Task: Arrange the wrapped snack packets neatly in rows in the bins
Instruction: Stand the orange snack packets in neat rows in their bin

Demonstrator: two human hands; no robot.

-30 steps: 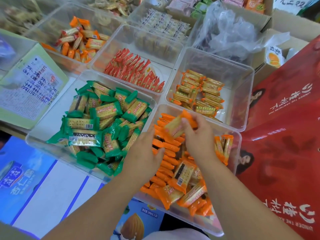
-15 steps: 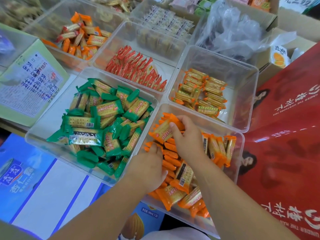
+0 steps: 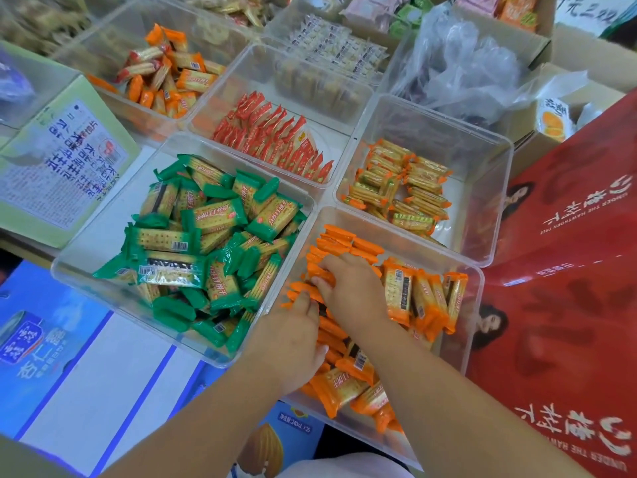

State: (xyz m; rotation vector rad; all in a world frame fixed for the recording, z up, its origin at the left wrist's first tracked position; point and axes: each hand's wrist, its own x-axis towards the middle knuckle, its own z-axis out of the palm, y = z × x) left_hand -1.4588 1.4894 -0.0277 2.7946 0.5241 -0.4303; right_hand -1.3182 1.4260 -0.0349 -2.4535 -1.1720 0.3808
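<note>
Lowered since a second ago, the right hand [image 3: 353,288] no longer holds a packet up above the row; it now sits down on the row, and the left hand [image 3: 293,343] has slid further in beside it.

Two hands work in one bin. Four clear bins stand nearest in a two-by-two block on the worktop, touching side by side, with more behind them. The near-right bin [image 3: 413,242] holds the orange packets [image 3: 348,241]. The near-left bin [image 3: 103,232] holds a loose heap of green packets [image 3: 213,236]. Behind them lie red packets [image 3: 275,139] in slanted rows and small gold packets [image 3: 400,188].

Orange packets are flat, crimped at both ends, with biscuits showing through a clear middle panel and a barcode on some. One row stands on edge along the bin's left side. About six more stand upright against the right side. Several lie flat and jumbled at the near end.

Palm down, the right hand bends its fingers over the row, thumb and fingertips pinching a packet's edge. With its back to the camera, the left hand has its thumb touching the row's near end; its fingers curl under, and whether they hold anything cannot be told.

A red carton [image 3: 568,305] stands just right of the bins.
</note>
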